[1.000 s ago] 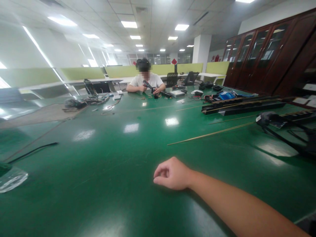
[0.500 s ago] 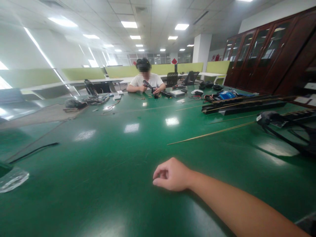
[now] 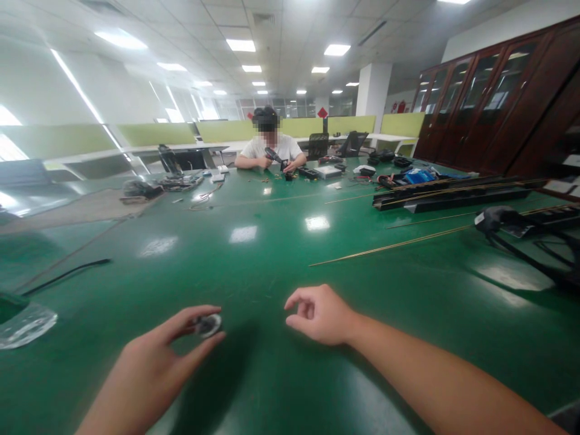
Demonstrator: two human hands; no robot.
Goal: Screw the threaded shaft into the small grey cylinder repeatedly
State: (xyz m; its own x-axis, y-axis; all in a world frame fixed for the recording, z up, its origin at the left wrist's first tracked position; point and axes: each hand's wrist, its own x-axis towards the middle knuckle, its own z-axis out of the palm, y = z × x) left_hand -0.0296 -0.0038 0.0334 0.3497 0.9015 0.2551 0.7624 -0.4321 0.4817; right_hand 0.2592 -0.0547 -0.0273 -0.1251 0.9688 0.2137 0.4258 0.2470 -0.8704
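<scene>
Left hand (image 3: 151,365): grip is grasping a small round object (image 3: 209,326), dark with a pale rim, between thumb and fingers. Object is being held over the green counter (image 3: 254,272), with a shadow falling beside the hand. Fine detail of the object is blurring out.

Right hand (image 3: 324,317): grip is released, fingers loosely curling, thumb and forefinger standing slightly apart. Hand is hovering or resting low at the counter; contact cannot be told.

Surroundings: thin brass-coloured rods (image 3: 385,249) are lying beyond the right hand. Black strapped item (image 3: 498,219) is sitting near their far end. Across the counter, a person (image 3: 285,148) in a white top is handling a dark tool (image 3: 273,155).
</scene>
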